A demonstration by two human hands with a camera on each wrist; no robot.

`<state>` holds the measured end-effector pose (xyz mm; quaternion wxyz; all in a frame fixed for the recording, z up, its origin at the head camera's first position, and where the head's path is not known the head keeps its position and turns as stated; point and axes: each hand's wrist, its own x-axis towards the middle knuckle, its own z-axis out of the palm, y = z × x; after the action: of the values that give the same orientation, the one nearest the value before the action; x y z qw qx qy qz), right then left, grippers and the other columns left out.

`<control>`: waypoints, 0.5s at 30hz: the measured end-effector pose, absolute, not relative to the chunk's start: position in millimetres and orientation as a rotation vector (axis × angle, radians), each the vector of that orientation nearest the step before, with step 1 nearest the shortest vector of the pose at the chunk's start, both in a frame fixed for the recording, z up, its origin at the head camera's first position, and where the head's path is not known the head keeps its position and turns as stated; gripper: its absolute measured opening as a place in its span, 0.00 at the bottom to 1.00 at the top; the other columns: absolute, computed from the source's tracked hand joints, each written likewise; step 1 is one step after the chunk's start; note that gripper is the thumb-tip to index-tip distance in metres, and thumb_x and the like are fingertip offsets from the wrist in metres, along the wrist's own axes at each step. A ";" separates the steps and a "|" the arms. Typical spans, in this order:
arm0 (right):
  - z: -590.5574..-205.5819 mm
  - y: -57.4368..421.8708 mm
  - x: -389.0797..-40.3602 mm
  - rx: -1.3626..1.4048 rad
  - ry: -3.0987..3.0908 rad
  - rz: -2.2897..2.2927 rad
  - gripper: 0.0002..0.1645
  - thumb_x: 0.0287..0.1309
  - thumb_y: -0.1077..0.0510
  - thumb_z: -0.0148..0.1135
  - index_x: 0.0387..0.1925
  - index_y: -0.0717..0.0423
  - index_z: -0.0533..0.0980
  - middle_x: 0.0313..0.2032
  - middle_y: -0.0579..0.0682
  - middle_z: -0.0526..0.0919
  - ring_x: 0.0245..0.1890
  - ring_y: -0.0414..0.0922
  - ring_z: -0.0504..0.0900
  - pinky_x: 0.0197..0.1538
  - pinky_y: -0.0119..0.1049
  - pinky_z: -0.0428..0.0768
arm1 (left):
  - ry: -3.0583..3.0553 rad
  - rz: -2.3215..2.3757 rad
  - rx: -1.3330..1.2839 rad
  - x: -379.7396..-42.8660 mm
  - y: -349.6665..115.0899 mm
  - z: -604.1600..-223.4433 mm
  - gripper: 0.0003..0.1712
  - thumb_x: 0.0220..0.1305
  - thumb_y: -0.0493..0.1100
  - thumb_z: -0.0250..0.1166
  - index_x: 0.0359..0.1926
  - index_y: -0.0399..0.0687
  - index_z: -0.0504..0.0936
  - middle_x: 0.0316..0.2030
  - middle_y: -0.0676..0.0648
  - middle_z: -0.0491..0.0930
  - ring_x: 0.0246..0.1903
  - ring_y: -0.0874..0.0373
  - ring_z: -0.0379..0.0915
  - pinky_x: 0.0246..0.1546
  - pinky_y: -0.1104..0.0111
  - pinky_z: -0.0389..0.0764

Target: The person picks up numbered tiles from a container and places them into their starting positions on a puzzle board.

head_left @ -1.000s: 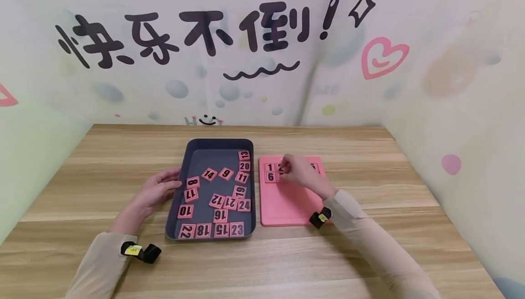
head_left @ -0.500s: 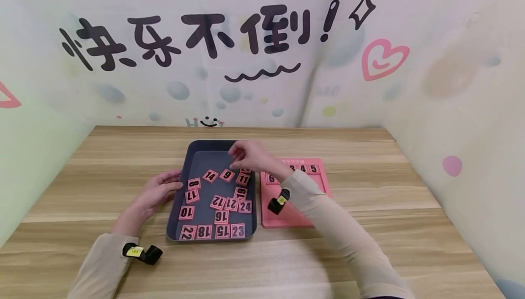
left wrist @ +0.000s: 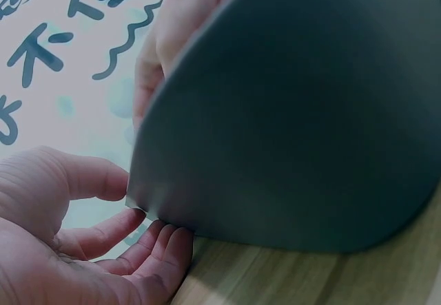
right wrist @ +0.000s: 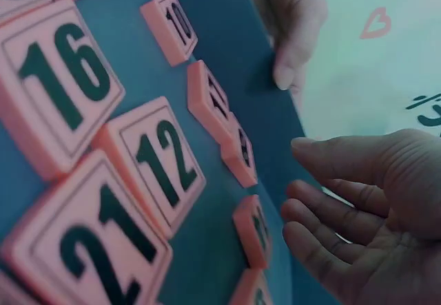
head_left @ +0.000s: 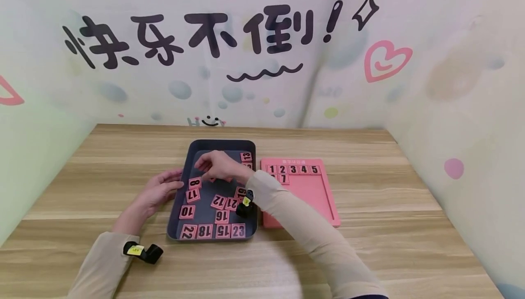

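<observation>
A dark blue-grey tray on the table holds several pink number tiles. My left hand holds its left side, the thumb over the rim and the fingers along the outer wall. Over the upper part of the tray hovers my right hand, fingers loosely bent and nothing between them. Tile 8 lies just left of its fingertips, with tile 17 below. In the head view that hand covers most of tiles 14 and 9. In the right wrist view, thumb and fingers are apart, above tile 12.
Right of the tray lies a pink board with tiles 1 to 5 in its top row and tile 7 in the second. The right sleeve crosses the board's lower left. A patterned white backdrop stands behind the table.
My right hand has left the tiles on the board and moved left across the tray, to near tile 8. Tile 7 now shows on the board. My left hand stays at the tray's side.
</observation>
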<state>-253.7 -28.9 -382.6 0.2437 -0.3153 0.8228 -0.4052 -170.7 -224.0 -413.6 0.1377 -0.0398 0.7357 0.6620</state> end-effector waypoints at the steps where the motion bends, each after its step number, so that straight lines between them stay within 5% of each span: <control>1: -384.3 -31.0 -253.8 -0.845 2.237 -1.116 0.20 0.52 0.68 0.66 0.49 0.62 0.77 0.42 0.55 0.79 0.33 0.41 0.77 0.35 0.31 0.79 | 2.128 1.916 -0.112 -170.7 -223.8 -413.4 0.33 0.67 0.36 0.54 0.67 0.27 0.53 0.59 0.34 0.65 0.43 0.68 0.70 0.43 0.73 0.73; 7: -392.5 -41.6 -255.6 -0.811 2.251 -1.067 0.20 0.50 0.71 0.66 0.47 0.61 0.78 0.39 0.52 0.79 0.32 0.40 0.75 0.30 0.30 0.77 | 2.122 1.922 -0.113 -171.1 -223.0 -413.2 0.34 0.66 0.35 0.54 0.67 0.27 0.52 0.61 0.32 0.63 0.42 0.70 0.70 0.43 0.73 0.74; 15: -397.5 -50.7 -255.7 -0.939 2.336 -0.853 0.21 0.49 0.69 0.68 0.47 0.59 0.78 0.38 0.49 0.79 0.36 0.39 0.75 0.38 0.23 0.73 | 2.135 1.910 -0.114 -170.9 -223.1 -412.7 0.34 0.66 0.35 0.54 0.67 0.27 0.52 0.61 0.31 0.61 0.41 0.71 0.70 0.43 0.73 0.74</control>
<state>-255.7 -50.7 -397.5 0.2396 -0.3429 0.8532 -0.3115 -170.9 -223.1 -412.7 0.1369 -0.0392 0.7376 0.6600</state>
